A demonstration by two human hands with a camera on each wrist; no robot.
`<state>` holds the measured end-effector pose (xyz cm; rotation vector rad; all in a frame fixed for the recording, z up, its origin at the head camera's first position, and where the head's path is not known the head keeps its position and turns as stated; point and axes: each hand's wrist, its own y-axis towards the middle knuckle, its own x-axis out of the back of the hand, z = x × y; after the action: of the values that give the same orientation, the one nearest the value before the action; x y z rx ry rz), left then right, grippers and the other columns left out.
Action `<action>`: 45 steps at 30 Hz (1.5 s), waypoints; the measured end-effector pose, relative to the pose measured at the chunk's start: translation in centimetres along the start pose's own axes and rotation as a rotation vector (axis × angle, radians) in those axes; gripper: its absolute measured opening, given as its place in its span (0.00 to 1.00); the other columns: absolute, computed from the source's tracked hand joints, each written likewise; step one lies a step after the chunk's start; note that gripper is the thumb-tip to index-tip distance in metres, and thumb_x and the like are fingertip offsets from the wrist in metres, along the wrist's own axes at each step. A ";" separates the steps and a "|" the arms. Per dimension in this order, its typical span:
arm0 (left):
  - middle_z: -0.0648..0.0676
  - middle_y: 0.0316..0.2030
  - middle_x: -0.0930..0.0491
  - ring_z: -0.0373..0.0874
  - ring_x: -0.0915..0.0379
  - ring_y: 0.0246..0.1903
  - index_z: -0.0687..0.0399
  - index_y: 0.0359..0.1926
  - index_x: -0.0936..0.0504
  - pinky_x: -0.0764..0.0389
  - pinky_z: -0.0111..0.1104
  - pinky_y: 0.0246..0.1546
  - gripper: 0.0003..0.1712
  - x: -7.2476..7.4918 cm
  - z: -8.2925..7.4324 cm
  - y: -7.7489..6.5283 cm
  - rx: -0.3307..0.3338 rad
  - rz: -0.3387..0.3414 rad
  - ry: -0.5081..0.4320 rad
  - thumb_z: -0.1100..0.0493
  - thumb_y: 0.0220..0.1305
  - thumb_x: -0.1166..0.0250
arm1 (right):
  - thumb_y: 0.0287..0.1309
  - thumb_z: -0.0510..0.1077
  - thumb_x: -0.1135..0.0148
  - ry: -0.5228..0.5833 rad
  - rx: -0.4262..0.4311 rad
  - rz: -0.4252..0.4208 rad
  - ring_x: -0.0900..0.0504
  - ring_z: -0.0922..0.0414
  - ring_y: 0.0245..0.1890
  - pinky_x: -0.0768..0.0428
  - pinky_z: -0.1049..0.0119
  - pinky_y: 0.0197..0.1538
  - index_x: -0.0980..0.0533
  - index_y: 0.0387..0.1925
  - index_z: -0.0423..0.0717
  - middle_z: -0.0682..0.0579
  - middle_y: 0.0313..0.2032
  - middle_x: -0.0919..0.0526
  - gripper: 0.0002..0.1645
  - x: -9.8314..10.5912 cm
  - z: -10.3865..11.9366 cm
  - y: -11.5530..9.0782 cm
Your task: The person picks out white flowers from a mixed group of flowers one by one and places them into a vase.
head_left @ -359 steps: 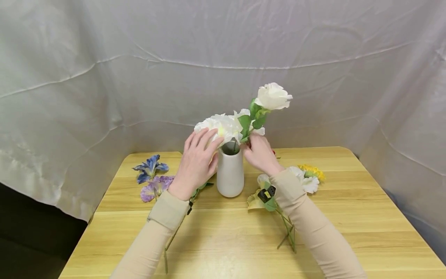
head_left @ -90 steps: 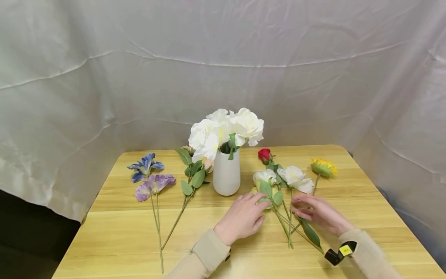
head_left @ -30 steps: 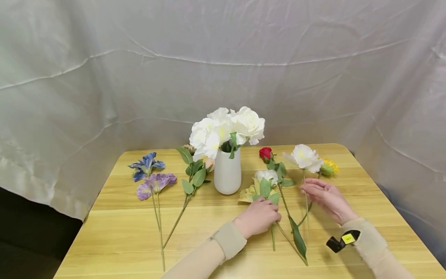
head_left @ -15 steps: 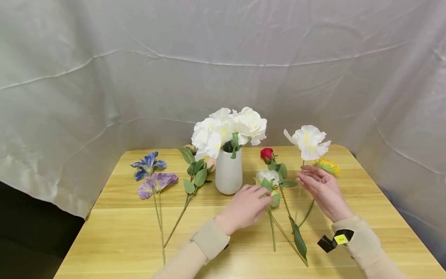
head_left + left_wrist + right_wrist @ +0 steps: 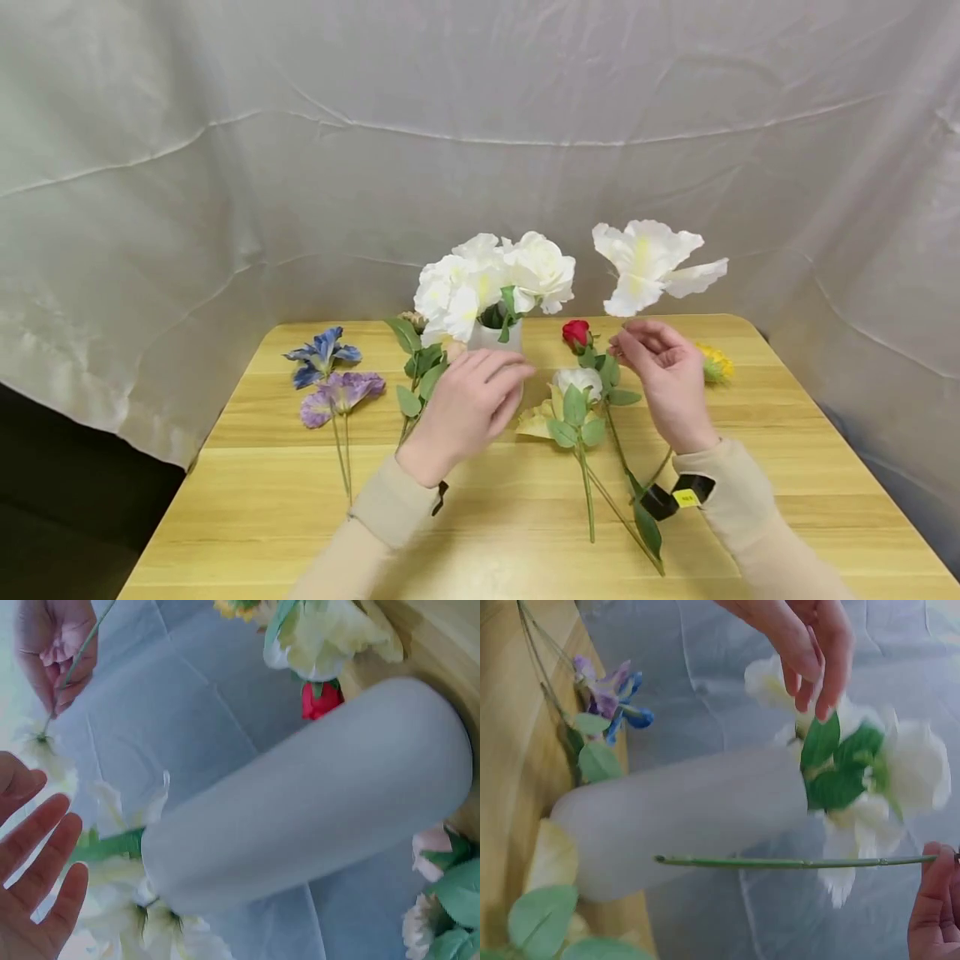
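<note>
My right hand pinches the stem of a white flower whose ruffled petals have yellow centres. The flower is up off the table, to the right of the vase. In the right wrist view its bare green stem points across the front of the white vase, lower end free. Several white blooms with green leaves stand in the vase. Holding nothing, my left hand is raised before the vase and hides most of its body in the head view; its fingers are spread near the vase mouth.
On the wooden table, a blue flower, a purple one and leafy stems lie left. At right lie a red rose, a white rose, a pale yellow flower and a yellow flower.
Since the oldest frame, the white rose has gone into the vase. Lately my right hand has lifted the white flower and moved it left; my left hand has left the right-side stems for the vase.
</note>
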<state>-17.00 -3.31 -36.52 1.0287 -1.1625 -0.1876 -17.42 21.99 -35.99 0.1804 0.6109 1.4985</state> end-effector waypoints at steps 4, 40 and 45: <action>0.53 0.45 0.19 0.46 0.24 0.45 0.55 0.45 0.17 0.23 0.37 0.47 0.13 0.7 0.8 -0.3 0.054 -0.058 0.015 0.64 0.60 0.42 | 0.56 0.26 0.43 0.026 0.088 -0.012 0.17 0.57 0.31 0.17 0.72 0.39 0.27 0.39 0.27 0.46 0.33 0.17 0.08 -2.5 0.3 0.6; 0.66 0.53 0.23 0.55 0.21 0.43 0.66 0.66 0.38 0.16 0.40 0.37 0.36 -4.5 0.1 -4.9 0.635 0.086 -0.085 0.53 0.63 0.38 | 0.45 0.24 0.39 -0.421 0.644 -0.199 0.21 0.57 0.29 0.21 0.70 0.37 0.23 0.36 0.29 0.40 0.30 0.17 0.12 -11.7 -0.3 4.1; 0.65 0.51 0.22 0.54 0.20 0.41 0.67 0.66 0.38 0.16 0.39 0.37 0.36 -4.4 0.0 -5.0 0.627 0.088 -0.078 0.52 0.63 0.39 | 0.47 0.26 0.38 -0.451 0.661 -0.142 0.25 0.57 0.24 0.23 0.69 0.33 0.22 0.36 0.31 0.41 0.29 0.16 0.10 -11.6 -1.3 4.2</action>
<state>-17.13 -3.44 -43.18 1.5205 -1.3720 0.2260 -21.21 10.83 -31.97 0.9376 0.7118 1.0247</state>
